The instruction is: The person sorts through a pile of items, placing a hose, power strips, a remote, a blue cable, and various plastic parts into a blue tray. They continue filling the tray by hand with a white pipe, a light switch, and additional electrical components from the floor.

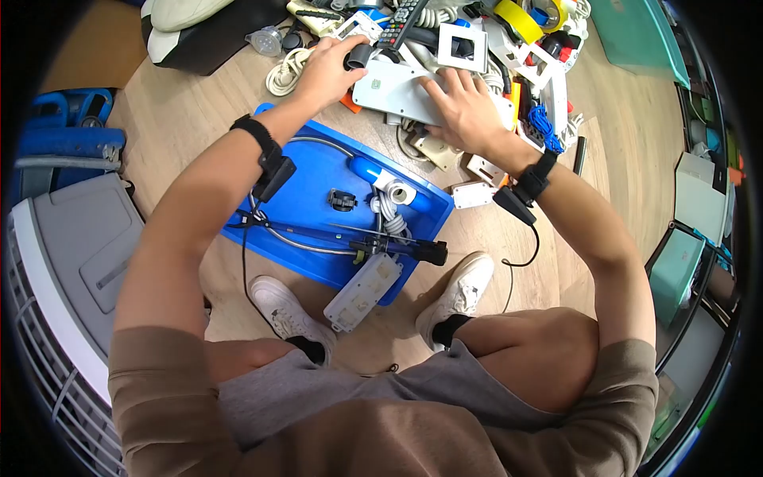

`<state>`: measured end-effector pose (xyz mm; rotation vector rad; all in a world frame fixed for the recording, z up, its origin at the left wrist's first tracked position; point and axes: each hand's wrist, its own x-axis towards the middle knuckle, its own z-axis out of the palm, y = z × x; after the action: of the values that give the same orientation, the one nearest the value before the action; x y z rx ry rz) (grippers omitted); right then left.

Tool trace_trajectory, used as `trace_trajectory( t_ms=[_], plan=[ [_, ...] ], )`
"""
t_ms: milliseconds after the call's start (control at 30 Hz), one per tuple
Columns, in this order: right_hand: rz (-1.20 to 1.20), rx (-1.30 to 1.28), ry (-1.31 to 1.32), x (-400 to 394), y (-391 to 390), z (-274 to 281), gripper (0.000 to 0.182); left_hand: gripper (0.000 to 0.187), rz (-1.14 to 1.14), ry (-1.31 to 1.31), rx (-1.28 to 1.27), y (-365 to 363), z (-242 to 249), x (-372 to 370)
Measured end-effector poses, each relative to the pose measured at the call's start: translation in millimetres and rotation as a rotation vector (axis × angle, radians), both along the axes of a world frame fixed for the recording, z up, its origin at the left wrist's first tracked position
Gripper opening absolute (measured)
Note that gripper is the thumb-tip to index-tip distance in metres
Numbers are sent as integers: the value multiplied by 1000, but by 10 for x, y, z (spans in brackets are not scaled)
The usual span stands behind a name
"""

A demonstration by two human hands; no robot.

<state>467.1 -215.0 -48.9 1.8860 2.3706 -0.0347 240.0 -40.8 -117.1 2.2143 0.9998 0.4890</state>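
My left hand (332,73) is closed around a short dark grey cylinder (360,56) at the near edge of a pile. My right hand (469,111) lies with its fingers spread on a long white panel (393,91), which rests on the pile. A black remote (400,24) and a white square frame (462,48) are just beyond the panel. Below my hands, a blue tray (441,205) holds a small black part (342,199), a white and blue fitting (393,188), coiled grey cable and a black tripod-like rod. A white power strip (364,292) leans over its near edge.
Yellow tape rolls (517,21), blue cable (542,127) and white coiled cord (286,73) lie in the pile. A grey lidded box (79,254) stands left, a teal bin (640,40) at upper right, and shelving at right. My shoes flank the tray's near side.
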Motion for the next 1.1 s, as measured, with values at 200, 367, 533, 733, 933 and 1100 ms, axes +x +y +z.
trace_trajectory(
  t_ms=[200,367,533,733,933,1100],
  plan=[
    [-86,-56,419,-156,-218,355,81,52,-273,-191,0,137,500,-470],
    [-327,-283,789,-437,-494,542,83,47,-312,-228,-389,-142,731,-943],
    [-335,-621,1058,-573,-724,499,92,54,-596,322,-490,-390,720,-1392],
    [-155,-574,1310,-598,-886,302,94,62,-698,513,-364,-520,249,-1766],
    [-17,-714,1317,-601,-983,284,93,56,-384,129,-662,-280,265,-1414],
    [253,-625,1259,-813,-1006,260,91,81,46,-222,-1153,-284,802,-760]
  ],
)
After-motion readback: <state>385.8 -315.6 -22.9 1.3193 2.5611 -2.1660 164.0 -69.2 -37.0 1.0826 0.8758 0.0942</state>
